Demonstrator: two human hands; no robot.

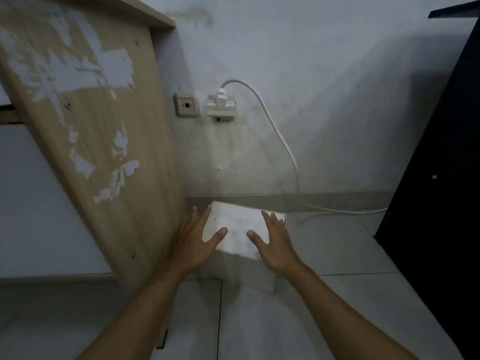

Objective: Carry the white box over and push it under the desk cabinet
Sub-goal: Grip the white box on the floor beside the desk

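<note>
We have the white box (237, 229) down by the tiled floor (337, 245), just beside the wooden side panel of the desk cabinet (104, 152) and near the wall's skirting; whether its base is fully resting on the tiles we cannot tell. Both hands are spread wide, fingers splayed: our left hand (193, 241) lies along the box's left edge with the thumb on its top, and our right hand (275, 242) covers the right part of the top. Neither closes around it.

The box looks rigid, with flat faces and crisp corners, so we judge it stiff and fairly light, since 2 flat palms seem enough. Its smooth top may slip under the palms; pressing on the 2 short sides should grip better.

Its long axis runs left to right, roughly along the wall, tilted slightly clockwise, and its left end points at the cabinet panel. A white cable (280, 136) trails near its far right corner.
</note>
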